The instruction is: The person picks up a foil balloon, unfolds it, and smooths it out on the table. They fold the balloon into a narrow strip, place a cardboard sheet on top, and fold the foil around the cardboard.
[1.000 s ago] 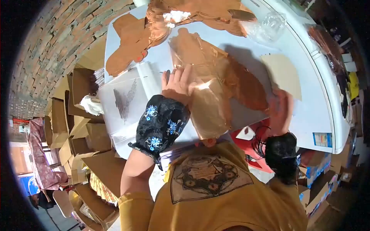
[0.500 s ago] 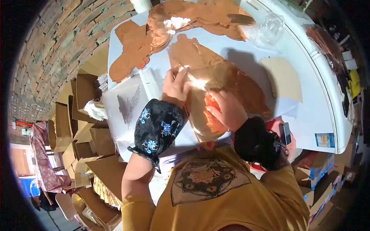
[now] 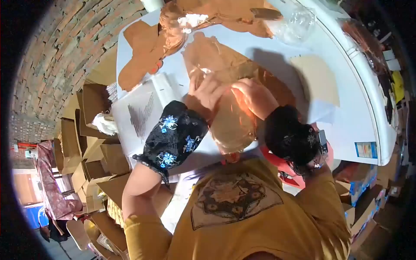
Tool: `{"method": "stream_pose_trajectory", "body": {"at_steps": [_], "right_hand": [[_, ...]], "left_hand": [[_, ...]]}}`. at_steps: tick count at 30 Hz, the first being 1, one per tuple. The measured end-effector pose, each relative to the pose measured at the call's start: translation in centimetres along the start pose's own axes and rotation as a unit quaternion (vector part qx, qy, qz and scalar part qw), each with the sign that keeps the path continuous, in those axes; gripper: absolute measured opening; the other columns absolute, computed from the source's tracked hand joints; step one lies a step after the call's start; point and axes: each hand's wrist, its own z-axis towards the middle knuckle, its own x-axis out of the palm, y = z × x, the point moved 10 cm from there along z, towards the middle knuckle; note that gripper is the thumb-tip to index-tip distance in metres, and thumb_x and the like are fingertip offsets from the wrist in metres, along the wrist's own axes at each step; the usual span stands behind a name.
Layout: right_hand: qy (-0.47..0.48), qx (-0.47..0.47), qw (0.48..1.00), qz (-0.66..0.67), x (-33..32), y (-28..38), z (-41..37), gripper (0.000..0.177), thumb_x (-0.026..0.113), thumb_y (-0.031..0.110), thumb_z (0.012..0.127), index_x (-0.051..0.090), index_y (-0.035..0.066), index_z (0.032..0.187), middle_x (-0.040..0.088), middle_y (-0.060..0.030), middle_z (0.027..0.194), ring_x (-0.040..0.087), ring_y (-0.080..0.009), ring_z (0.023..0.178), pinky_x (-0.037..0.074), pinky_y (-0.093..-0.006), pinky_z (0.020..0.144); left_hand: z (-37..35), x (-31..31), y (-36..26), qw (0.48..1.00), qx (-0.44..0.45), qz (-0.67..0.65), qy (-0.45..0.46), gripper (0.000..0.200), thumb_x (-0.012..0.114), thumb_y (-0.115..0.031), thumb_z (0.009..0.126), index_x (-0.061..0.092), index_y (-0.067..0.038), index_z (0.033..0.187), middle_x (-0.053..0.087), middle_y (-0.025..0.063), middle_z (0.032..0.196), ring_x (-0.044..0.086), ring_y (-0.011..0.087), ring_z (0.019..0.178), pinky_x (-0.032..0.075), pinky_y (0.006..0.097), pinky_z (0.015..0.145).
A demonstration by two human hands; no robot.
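A large, shiny copper-coloured sheet in a clear wrapper (image 3: 234,125) lies on the white table, its near end by my body. My left hand (image 3: 206,89) is closed at the wrapper's left side, fingers bent around a small whitish bit. Close to its right, my right hand (image 3: 253,96) pinches the wrapper's edge between thumb and fingers. Beyond both hands, more brown sheets (image 3: 212,52) spread over the table. Black cuffs with blue flowers cover my wrists.
Stacked brown pieces (image 3: 141,54) with white ties (image 3: 193,20) lie at the back. Clear plastic bags (image 3: 141,112) sit at the left, a crumpled clear bag (image 3: 299,26) at the back right, beige card (image 3: 318,80) at the right. Cardboard boxes (image 3: 97,102) stand left of the table.
My right hand has moved up and come nearer my left hand, which has shifted slightly. The wrapped sheet's near part looks flatter, and the bright glare between the hands is gone.
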Motion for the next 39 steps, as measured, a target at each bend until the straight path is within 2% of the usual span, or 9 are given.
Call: {"method": "stream_pose_trajectory", "body": {"at_steps": [10,14,19,23,28,31,33,36,39], "right_hand": [[-0.010,-0.022,0.996,-0.081,0.0,1.1,1.1,0.004,0.065,0.013,0.085,0.063,0.011,0.087,0.060,-0.0053,0.090,0.063,-0.0282,0.089,0.053,-0.0404,0.073],[-0.002,-0.018,0.998,-0.067,0.5,0.6,1.4,0.003,0.066,0.012,0.082,0.062,0.012,0.082,0.059,-0.0050,0.086,0.062,-0.0278,0.087,0.053,-0.0405,0.071],[-0.018,-0.038,0.998,-0.050,0.0,1.0,1.4,0.005,0.066,0.011,0.080,0.062,0.013,0.079,0.059,-0.0037,0.085,0.062,-0.0267,0.086,0.053,-0.0403,0.070],[-0.035,-0.056,0.996,-0.058,0.0,1.1,1.4,0.006,0.066,0.011,0.080,0.061,0.014,0.079,0.059,-0.0032,0.085,0.062,-0.0262,0.086,0.053,-0.0402,0.070],[-0.032,-0.052,0.997,-0.048,0.0,1.4,1.2,0.008,0.067,0.008,0.080,0.060,0.013,0.083,0.059,-0.0034,0.087,0.062,-0.0275,0.088,0.053,-0.0411,0.072],[-0.045,-0.059,0.996,-0.046,-0.1,1.9,1.4,0.012,0.068,0.007,0.079,0.060,0.012,0.086,0.060,-0.0032,0.089,0.062,-0.0279,0.088,0.053,-0.0413,0.075],[-0.032,-0.046,0.997,-0.050,0.1,1.6,1.2,0.015,0.068,0.006,0.080,0.061,0.011,0.092,0.062,-0.0044,0.095,0.062,-0.0294,0.093,0.053,-0.0415,0.080],[-0.006,-0.028,0.998,-0.064,0.6,1.2,1.2,0.018,0.068,0.005,0.081,0.062,0.009,0.098,0.064,-0.0059,0.102,0.062,-0.0304,0.097,0.053,-0.0411,0.084],[-0.023,-0.042,0.995,-0.088,0.2,2.2,1.7,0.014,0.069,0.008,0.080,0.059,0.011,0.089,0.061,-0.0037,0.092,0.063,-0.0269,0.089,0.054,-0.0393,0.078]], "left_hand": [[0.5,0.2,2.5,0.999,0.043,-0.019,-0.025,0.029,0.068,-0.012,0.077,0.071,-0.020,0.105,0.053,0.0053,0.110,0.050,0.0302,0.115,0.027,0.0529,0.115],[-1.9,-1.4,5.4,0.995,0.051,-0.086,0.031,0.034,0.067,-0.010,0.078,0.075,-0.027,0.107,0.055,0.0008,0.122,0.043,0.0263,0.131,0.023,0.0532,0.119],[-7.4,-3.0,9.8,0.993,0.057,0.011,0.099,0.025,0.069,-0.006,0.071,0.073,-0.024,0.088,0.051,0.0006,0.129,0.035,0.0258,0.143,0.021,0.0564,0.120],[-8.6,-4.8,13.3,0.987,-0.112,-0.014,0.119,0.024,0.062,0.000,0.074,0.074,-0.019,0.083,0.061,0.0036,0.115,0.054,0.0290,0.123,0.044,0.0448,0.105],[-4.9,-3.7,16.9,0.940,-0.292,-0.173,-0.034,0.021,0.061,-0.018,0.094,0.072,-0.002,0.104,0.071,0.0202,0.099,0.069,0.0354,0.092,0.054,0.0404,0.083],[-1.2,-0.8,18.9,0.906,-0.368,-0.208,-0.010,0.029,0.061,-0.024,0.096,0.068,-0.008,0.119,0.071,0.0194,0.106,0.069,0.0355,0.098,0.055,0.0388,0.087],[2.0,-1.7,16.7,0.974,-0.184,-0.088,-0.095,0.037,0.058,-0.022,0.095,0.063,-0.016,0.132,0.069,0.0158,0.116,0.064,0.0317,0.109,0.048,0.0416,0.100],[3.6,-0.9,11.8,0.993,-0.062,-0.098,-0.021,0.037,0.058,-0.033,0.095,0.064,-0.021,0.130,0.062,0.0090,0.129,0.055,0.0325,0.119,0.033,0.0564,0.108],[3.4,-0.3,11.0,0.963,-0.108,-0.209,0.130,0.044,0.048,-0.030,0.097,0.058,-0.028,0.141,0.069,0.0027,0.116,0.056,0.0221,0.118,0.012,0.0536,0.119]]}}
